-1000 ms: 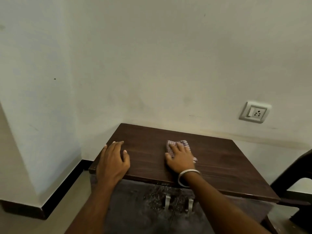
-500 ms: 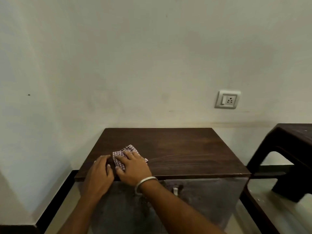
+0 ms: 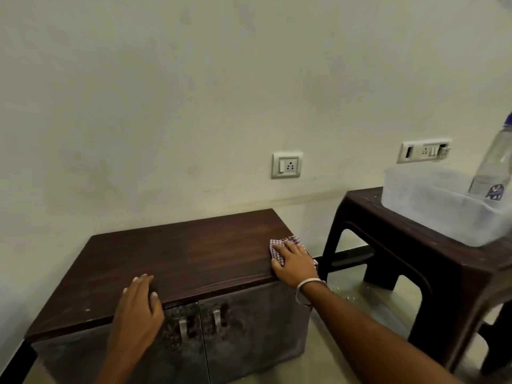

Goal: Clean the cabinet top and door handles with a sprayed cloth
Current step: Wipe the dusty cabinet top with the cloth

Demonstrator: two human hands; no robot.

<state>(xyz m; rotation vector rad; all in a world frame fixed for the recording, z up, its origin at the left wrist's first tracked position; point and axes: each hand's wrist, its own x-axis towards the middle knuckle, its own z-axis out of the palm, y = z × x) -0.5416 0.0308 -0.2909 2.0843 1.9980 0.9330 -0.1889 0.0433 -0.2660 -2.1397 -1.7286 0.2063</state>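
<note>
Cabinet (image 3: 171, 300): low unit, dark wood-grain cabinet top (image 3: 177, 253), two grey mottled doors below, set against a pale wall. Door handles: two short metal pulls, left handle (image 3: 182, 329) and right handle (image 3: 216, 316), either side of the centre seam, neither touched by a hand. Cloth (image 3: 279, 245): small checked piece, pink and white, lying on the top at its far right end, near the right edge. Right hand (image 3: 295, 263): laid flat on the cloth with fingers extended, pressing it to the surface; palm reaches the front right corner; a pale metal bangle (image 3: 306, 286) sits on the wrist. Left hand (image 3: 138, 306): fingers straight and spread, resting on the front edge of the top left of centre, thumb on the surface, holding nothing, well apart from the cloth. Stool (image 3: 401, 245): dark brown plastic, standing just right of the cabinet. Tub (image 3: 432, 209): translucent plastic container on the stool. Bottle (image 3: 496, 164): clear plastic with a blue cap, standing in the tub, partly cut off by the frame edge. Wall socket (image 3: 286, 164): single switched outlet above the cabinet's right end. Switch panel (image 3: 424, 151): longer plate further right, behind the tub. Floor (image 3: 360, 314): pale tile, small specks near the cabinet's right front corner.
</note>
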